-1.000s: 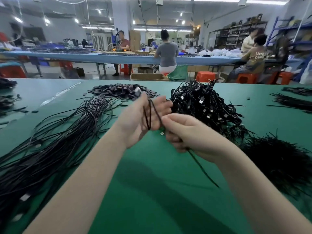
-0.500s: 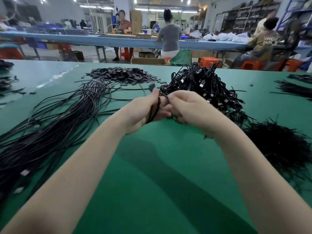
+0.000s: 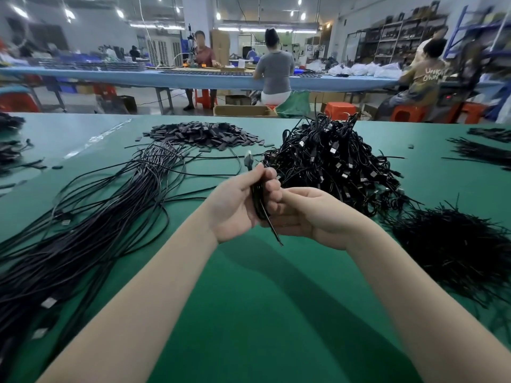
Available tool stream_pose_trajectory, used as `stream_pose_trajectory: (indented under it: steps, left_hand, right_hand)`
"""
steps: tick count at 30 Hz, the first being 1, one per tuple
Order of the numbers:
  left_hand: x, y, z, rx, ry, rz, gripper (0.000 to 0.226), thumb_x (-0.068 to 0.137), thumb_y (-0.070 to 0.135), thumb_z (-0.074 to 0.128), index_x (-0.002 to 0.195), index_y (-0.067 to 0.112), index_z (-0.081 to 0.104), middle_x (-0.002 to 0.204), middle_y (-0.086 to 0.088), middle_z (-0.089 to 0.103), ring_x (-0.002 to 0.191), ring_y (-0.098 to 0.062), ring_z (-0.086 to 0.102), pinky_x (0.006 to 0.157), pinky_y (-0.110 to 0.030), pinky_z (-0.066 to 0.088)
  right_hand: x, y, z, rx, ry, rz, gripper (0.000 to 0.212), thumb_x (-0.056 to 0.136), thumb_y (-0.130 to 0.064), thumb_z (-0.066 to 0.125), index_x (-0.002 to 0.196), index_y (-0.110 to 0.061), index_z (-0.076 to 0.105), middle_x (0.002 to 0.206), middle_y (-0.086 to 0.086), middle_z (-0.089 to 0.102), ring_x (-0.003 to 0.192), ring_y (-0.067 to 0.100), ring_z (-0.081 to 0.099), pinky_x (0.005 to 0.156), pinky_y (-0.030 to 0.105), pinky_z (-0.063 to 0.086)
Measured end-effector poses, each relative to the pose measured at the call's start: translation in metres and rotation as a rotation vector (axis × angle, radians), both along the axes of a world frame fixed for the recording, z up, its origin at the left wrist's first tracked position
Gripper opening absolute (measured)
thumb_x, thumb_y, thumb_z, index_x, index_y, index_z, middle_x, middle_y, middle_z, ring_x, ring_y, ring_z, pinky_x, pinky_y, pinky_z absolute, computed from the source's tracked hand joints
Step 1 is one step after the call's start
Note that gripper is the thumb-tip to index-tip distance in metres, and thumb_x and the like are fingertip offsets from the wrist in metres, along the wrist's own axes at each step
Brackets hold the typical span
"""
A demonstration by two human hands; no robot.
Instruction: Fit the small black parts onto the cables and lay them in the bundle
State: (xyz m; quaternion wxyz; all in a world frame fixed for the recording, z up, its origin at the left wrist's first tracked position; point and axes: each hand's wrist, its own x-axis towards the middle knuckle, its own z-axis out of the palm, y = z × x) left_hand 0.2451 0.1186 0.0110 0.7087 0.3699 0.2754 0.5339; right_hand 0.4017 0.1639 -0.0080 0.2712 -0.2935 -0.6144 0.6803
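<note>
Hands meet over the table [image 3: 249, 313].
My left hand [image 3: 237, 205] grips a folded cable [image 3: 258, 200], fingers curled round it; right hand [image 3: 312, 214] pinches its tail.

both bare forearms reach forward and converge at centre. left hand [image 3: 235, 203], palm turned inward, fingers and thumb curled in a grip round a thin black cable [image 3: 258, 201]. right hand [image 3: 312, 217] just beside it, fingers curled toward the left hand's fingers, touching them.
</note>
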Motion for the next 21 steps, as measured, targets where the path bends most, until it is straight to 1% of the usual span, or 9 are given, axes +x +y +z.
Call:
stream_pose_trajectory:
  steps: [2,4,7,9,11,14,16,18,21]
  left_hand:
    - [-0.003,0.003,-0.007,-0.027,0.087,0.023,0.034,0.101,0.03,0.038,0.079,0.014,0.058,0.072,0.0,0.059,0.066,-0.013,0.059,0.062,-0.021,0.054]
    - [-0.005,0.007,-0.016,-0.015,0.27,0.073,0.034,0.102,0.03,0.039,0.08,0.015,0.06,0.073,0.0,0.062,0.068,-0.014,0.062,0.064,-0.022,0.053]
    - [-0.005,0.011,-0.03,0.042,0.568,0.137,0.031,0.102,0.036,0.04,0.085,0.022,0.063,0.081,0.013,0.066,0.085,-0.01,0.058,0.077,-0.027,0.044]
    - [-0.003,0.015,-0.039,0.038,0.537,0.17,0.032,0.102,0.034,0.041,0.085,0.022,0.065,0.098,0.015,0.068,0.1,-0.013,0.056,0.099,-0.038,0.041]
    - [-0.001,0.017,-0.044,0.029,0.446,0.157,0.032,0.102,0.029,0.039,0.085,0.017,0.064,0.112,0.007,0.066,0.105,-0.015,0.056,0.108,-0.043,0.036]
    - [0.006,0.018,-0.051,0.044,0.405,0.139,0.029,0.103,0.027,0.038,0.09,0.015,0.061,0.091,0.003,0.065,0.089,-0.013,0.058,0.091,-0.034,0.044]
    - [0.012,0.018,-0.056,0.076,0.449,0.203,0.028,0.104,0.026,0.037,0.088,0.018,0.059,0.079,0.005,0.059,0.08,-0.011,0.054,0.078,-0.027,0.042]
    - [0.018,0.019,-0.061,0.133,0.561,0.281,0.029,0.104,0.026,0.037,0.085,0.02,0.059,0.076,0.006,0.056,0.076,-0.01,0.051,0.072,-0.024,0.043]
    - [0.021,0.017,-0.071,0.225,0.691,0.384,0.03,0.101,0.031,0.044,0.086,0.028,0.07,0.081,0.004,0.067,0.083,-0.011,0.06,0.077,-0.021,0.05]
  right_hand:
    - [0.0,0.004,-0.007,-0.008,0.002,-0.081,0.023,0.093,-0.025,0.058,0.076,-0.024,0.073,0.068,-0.004,0.066,0.07,0.013,0.069,0.067,0.026,0.058]
    - [0.002,0.007,-0.015,0.002,-0.038,-0.155,0.015,0.095,-0.022,0.057,0.09,-0.019,0.07,0.07,-0.003,0.067,0.065,0.012,0.069,0.069,0.027,0.059]
    - [0.004,0.01,-0.023,0.109,-0.179,-0.149,0.024,0.096,-0.037,0.053,0.099,-0.019,0.069,0.078,-0.003,0.069,0.071,0.014,0.07,0.07,0.027,0.058]
    - [0.002,0.007,-0.026,0.142,-0.221,-0.085,0.026,0.093,-0.048,0.054,0.096,-0.026,0.067,0.082,-0.007,0.066,0.072,0.012,0.067,0.072,0.027,0.056]
    - [-0.001,0.002,-0.029,0.205,-0.267,0.012,0.017,0.093,-0.042,0.056,0.1,-0.028,0.062,0.086,-0.01,0.062,0.068,0.006,0.06,0.072,0.026,0.054]
    - [-0.01,-0.002,-0.037,0.466,-0.41,-0.051,0.017,0.092,-0.038,0.058,0.093,-0.021,0.057,0.078,-0.004,0.057,0.064,0.007,0.052,0.063,0.027,0.049]
    - [-0.017,-0.005,-0.041,0.518,-0.425,-0.137,0.016,0.097,-0.034,0.051,0.088,-0.02,0.052,0.072,-0.001,0.056,0.058,0.011,0.053,0.058,0.028,0.048]
    - [-0.023,-0.007,-0.046,0.52,-0.426,-0.165,0.015,0.101,-0.028,0.041,0.092,-0.02,0.05,0.075,-0.001,0.057,0.06,0.013,0.055,0.056,0.023,0.046]
    - [-0.023,-0.006,-0.057,0.676,-0.555,-0.264,0.028,0.101,-0.026,0.031,0.117,-0.016,0.052,0.105,0.005,0.062,0.092,0.024,0.059,0.079,0.031,0.049]
